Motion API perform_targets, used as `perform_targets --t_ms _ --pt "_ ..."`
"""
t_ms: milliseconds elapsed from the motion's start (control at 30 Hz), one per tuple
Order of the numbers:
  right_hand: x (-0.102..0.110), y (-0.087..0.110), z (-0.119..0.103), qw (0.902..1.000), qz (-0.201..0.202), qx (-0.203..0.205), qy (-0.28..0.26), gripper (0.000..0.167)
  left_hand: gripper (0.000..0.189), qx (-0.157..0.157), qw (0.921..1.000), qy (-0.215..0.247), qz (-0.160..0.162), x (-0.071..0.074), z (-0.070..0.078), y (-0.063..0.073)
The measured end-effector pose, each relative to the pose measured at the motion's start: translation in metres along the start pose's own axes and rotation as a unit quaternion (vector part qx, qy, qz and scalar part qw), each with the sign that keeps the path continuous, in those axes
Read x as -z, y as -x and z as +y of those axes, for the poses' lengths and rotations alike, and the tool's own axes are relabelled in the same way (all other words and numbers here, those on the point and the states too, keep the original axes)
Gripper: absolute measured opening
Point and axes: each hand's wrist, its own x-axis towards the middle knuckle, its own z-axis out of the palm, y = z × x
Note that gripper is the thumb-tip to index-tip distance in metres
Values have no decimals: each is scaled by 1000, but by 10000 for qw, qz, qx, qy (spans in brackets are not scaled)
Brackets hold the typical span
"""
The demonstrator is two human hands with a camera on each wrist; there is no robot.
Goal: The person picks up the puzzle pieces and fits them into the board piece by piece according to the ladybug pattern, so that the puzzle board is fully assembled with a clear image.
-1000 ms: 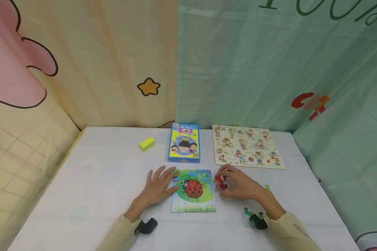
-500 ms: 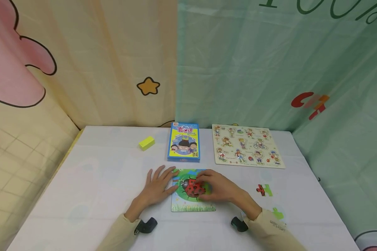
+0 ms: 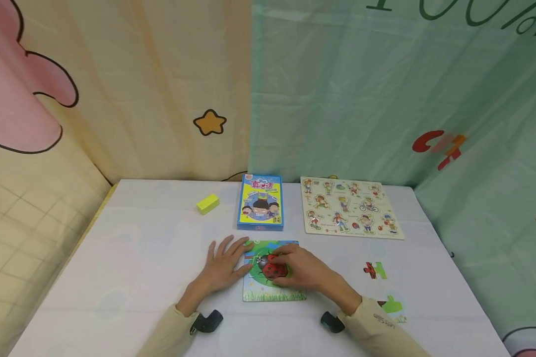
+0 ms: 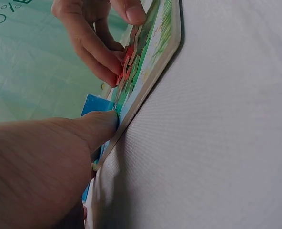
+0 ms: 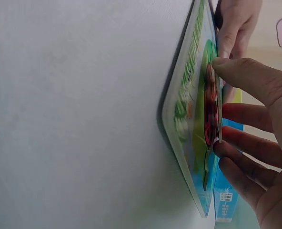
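On the table, a square ladybug jigsaw board (image 3: 274, 296) lies in front of the person. The left hand (image 3: 223, 267) rests with spread fingers along its left edge, thumb and fingertips on the border. Over the ladybug picture, the right hand (image 3: 304, 267) pinches a red jigsaw piece (image 4: 126, 59) between thumb and fingers. The piece is close over the board, seen nearly edge-on in the right wrist view. The right hand hides the right part of the picture in the head view.
Loose jigsaw pieces lie to the right: a red-and-green one (image 3: 375, 270) and, partly behind the right sleeve, green ones (image 3: 392, 305). Behind the board stand a blue-and-yellow box (image 3: 261, 202), a yellow block (image 3: 208, 204) and a cream picture board (image 3: 352, 208).
The right hand has carried the red jigsaw piece leftward from beside the board to over the ladybug. The left hand has stayed on the board's edge.
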Motion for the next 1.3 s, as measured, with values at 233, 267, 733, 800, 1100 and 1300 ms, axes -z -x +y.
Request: perform_targets --t_ms 233,267,733,800,1100,1300 --pt "-3 -1 -3 9996 197 116 173 46 54 -14 10000 -20 12 -1 -1 1" --pt "-3 -1 -4 9996 195 104 200 46 54 -18 10000 -12 18 -1 0 1" --pt "-3 -2 -10 9997 136 -74 207 45 54 1 10000 29 4 -1 0 1" --pt "-3 -1 -11 9995 137 -109 250 46 54 -3 10000 25 -27 0 -1 1" --pt "-8 0 -9 9982 302 -70 504 48 59 -8 9999 -14 -142 3 -2 2" --pt "-3 6 -2 9998 183 20 -77 51 60 -34 9999 73 -116 2 -1 2"
